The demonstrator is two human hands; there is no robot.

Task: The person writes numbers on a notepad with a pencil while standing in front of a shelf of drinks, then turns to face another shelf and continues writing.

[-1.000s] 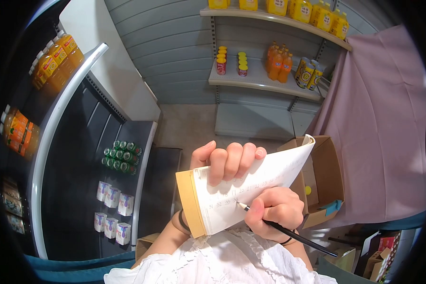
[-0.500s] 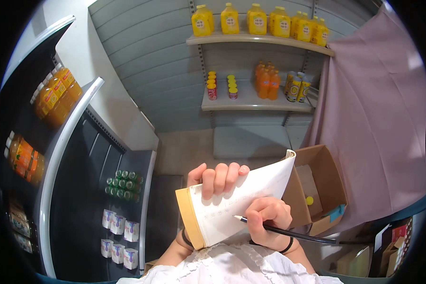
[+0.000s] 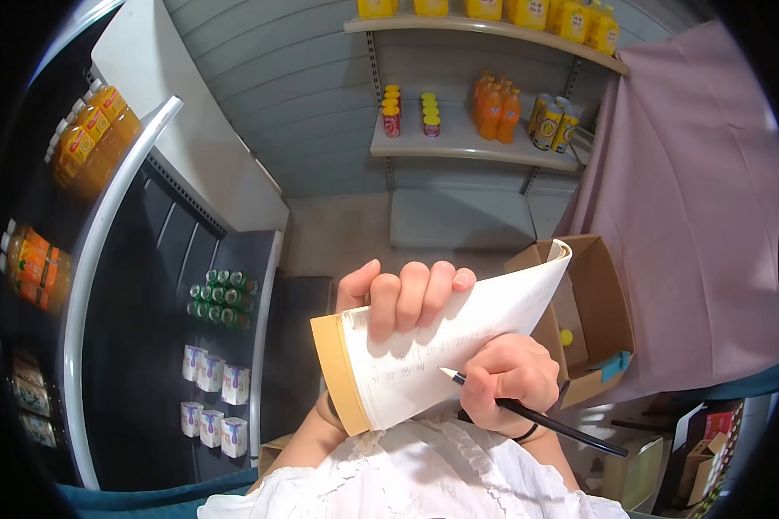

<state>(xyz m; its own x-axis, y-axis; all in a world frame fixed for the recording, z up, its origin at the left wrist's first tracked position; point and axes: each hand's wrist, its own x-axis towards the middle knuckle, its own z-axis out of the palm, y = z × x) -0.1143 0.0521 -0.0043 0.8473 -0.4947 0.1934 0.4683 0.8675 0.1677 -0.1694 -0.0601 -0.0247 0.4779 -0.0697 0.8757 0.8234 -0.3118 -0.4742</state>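
My left hand grips the top edge of an open notebook, with its fingers curled over the white page and the thumb hidden behind. A yellow-tan strip runs along the notebook's left side, and the far right corner curls up. Handwritten numbers stand in rows on the page, the lowest reading about 31 to 34. My right hand is closed around a black pencil. Its pale sharpened tip is at or just above the page, right of the last number; contact is not clear.
An open cardboard box stands on the right beside a pink curtain. Ahead, a shelf carries orange bottles and cans. On the left, a dark shelf unit holds juice bottles, green cans and white cartons.
The head view has tipped downward, so shelves sit higher in the picture. The pencil tip is a little further right on the page, past the last number. Both hands keep their hold.
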